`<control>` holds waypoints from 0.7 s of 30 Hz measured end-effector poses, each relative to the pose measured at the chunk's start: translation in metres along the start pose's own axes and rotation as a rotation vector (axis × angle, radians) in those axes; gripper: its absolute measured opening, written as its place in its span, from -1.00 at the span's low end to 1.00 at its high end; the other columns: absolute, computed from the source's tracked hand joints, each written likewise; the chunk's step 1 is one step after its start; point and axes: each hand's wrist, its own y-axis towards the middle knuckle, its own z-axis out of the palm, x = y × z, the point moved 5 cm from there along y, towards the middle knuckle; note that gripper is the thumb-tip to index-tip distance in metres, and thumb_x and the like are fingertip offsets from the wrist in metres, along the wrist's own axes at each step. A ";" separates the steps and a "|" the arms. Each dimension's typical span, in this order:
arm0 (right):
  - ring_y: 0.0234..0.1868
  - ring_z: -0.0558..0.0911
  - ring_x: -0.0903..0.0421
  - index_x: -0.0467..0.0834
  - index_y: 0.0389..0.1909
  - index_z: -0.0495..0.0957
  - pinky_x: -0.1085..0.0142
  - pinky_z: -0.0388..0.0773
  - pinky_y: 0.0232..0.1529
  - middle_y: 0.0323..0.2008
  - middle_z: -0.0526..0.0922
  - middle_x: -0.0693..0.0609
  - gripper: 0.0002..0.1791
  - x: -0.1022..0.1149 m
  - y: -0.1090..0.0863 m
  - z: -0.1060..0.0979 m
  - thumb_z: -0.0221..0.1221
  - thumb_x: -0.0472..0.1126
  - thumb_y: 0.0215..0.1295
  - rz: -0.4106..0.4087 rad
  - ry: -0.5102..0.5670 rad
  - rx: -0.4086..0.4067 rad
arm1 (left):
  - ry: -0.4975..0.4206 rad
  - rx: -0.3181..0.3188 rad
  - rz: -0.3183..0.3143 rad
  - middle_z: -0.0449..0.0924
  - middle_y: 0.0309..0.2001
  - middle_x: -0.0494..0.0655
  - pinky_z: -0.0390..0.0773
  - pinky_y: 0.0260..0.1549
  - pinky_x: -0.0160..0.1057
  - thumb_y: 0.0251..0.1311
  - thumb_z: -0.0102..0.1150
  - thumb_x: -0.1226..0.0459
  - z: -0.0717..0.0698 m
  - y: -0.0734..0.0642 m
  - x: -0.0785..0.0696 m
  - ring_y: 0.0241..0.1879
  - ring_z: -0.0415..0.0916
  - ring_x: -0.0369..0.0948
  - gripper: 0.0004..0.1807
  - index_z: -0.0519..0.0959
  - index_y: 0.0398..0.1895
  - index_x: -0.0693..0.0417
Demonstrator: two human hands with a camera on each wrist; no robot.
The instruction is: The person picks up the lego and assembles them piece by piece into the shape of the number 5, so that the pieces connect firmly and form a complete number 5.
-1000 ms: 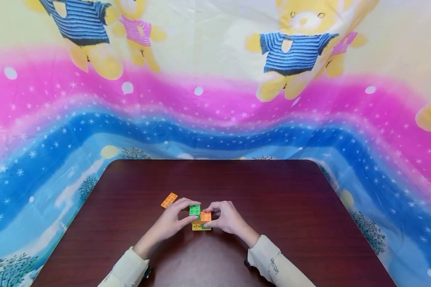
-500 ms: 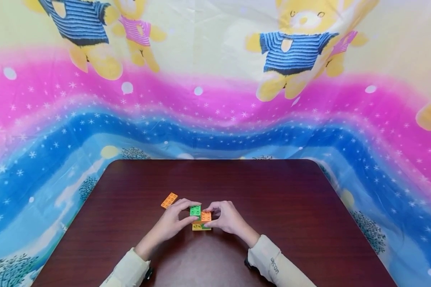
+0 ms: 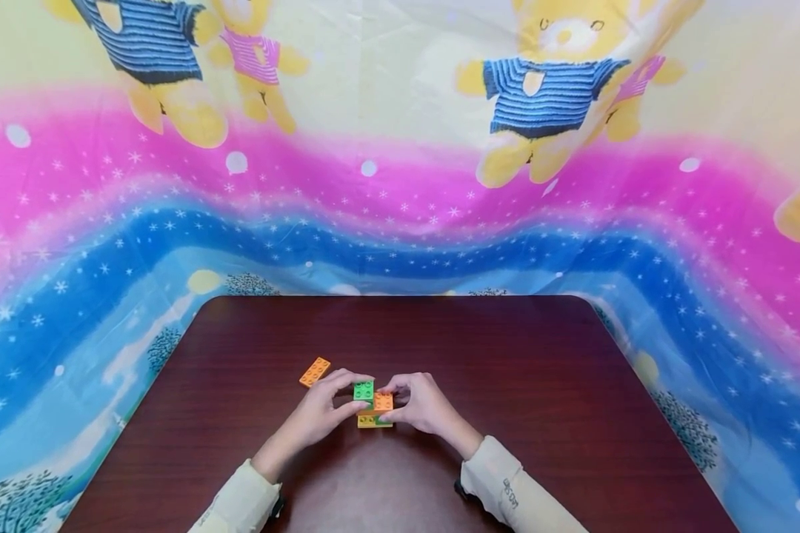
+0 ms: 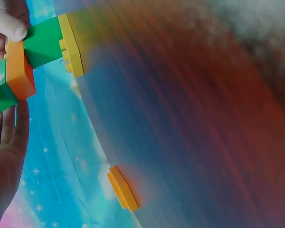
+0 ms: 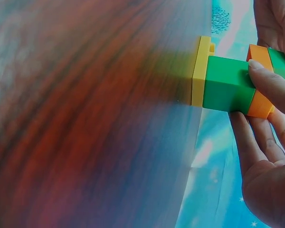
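A small stack of toy building bricks stands between the two hands. At its bottom lies a yellow plate brick [image 4: 72, 45]; on one end of that sits a green brick [image 5: 228, 85]. Above comes an orange brick [image 3: 384, 401], jutting out to the left. A second green brick [image 3: 363, 390] rests over the orange brick's left part. My left hand [image 3: 320, 406] pinches this upper green brick between thumb and fingers. My right hand [image 3: 421, 403] grips the orange brick from the right, its thumb in front and fingers behind, near the lower green brick.
A loose orange plate brick [image 3: 315, 371] lies on the dark wooden table [image 3: 540, 355], behind and left of the left hand. A patterned curtain [image 3: 400, 185] with bears hangs around the table's back and sides.
My left hand and the upper green brick have shifted very slightly to the right. The right hand keeps its hold on the orange brick, almost still.
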 end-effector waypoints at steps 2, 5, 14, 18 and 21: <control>-0.11 0.79 0.17 0.02 -0.12 0.77 0.33 0.74 -0.09 -0.10 0.78 0.08 -0.64 0.000 0.000 0.000 0.60 -0.17 0.01 -0.002 0.001 -0.001 | -0.012 -0.001 -0.001 0.62 0.05 -0.31 0.63 0.17 0.03 0.34 0.35 0.06 0.000 0.000 0.001 0.11 0.60 -0.22 -0.60 0.61 0.23 -0.27; -0.11 0.79 0.17 0.01 -0.12 0.77 0.33 0.74 -0.09 -0.11 0.78 0.08 -0.63 0.000 0.000 0.001 0.61 -0.17 0.01 -0.008 -0.004 -0.004 | -0.020 -0.007 0.003 0.62 0.05 -0.30 0.63 0.16 0.05 0.33 0.37 0.09 0.001 0.001 0.001 0.10 0.60 -0.22 -0.60 0.62 0.22 -0.27; -0.10 0.79 0.15 0.00 -0.10 0.77 0.29 0.74 -0.07 -0.10 0.77 0.07 -0.61 -0.001 -0.001 0.001 0.61 -0.16 0.00 -0.006 -0.003 0.001 | -0.086 0.029 -0.033 0.59 0.07 -0.25 0.68 0.07 -0.22 0.36 0.34 0.13 0.005 -0.001 0.003 0.10 0.62 -0.13 -0.57 0.58 0.27 -0.26; -0.11 0.79 0.15 -0.01 -0.10 0.78 0.29 0.74 -0.07 -0.11 0.77 0.07 -0.60 -0.001 -0.001 0.001 0.61 -0.16 -0.01 -0.013 -0.001 0.000 | -0.091 0.025 -0.043 0.59 0.08 -0.24 0.67 0.03 -0.31 0.36 0.34 0.14 0.005 -0.001 0.002 0.10 0.61 -0.10 -0.57 0.58 0.28 -0.24; -0.10 0.79 0.14 -0.01 -0.08 0.78 0.28 0.74 -0.06 -0.09 0.77 0.07 -0.59 -0.001 0.000 0.000 0.61 -0.16 -0.01 -0.012 -0.004 0.001 | -0.096 0.017 -0.044 0.59 0.08 -0.22 0.67 0.04 -0.30 0.36 0.34 0.16 0.005 -0.001 0.001 0.10 0.62 -0.08 -0.57 0.58 0.28 -0.21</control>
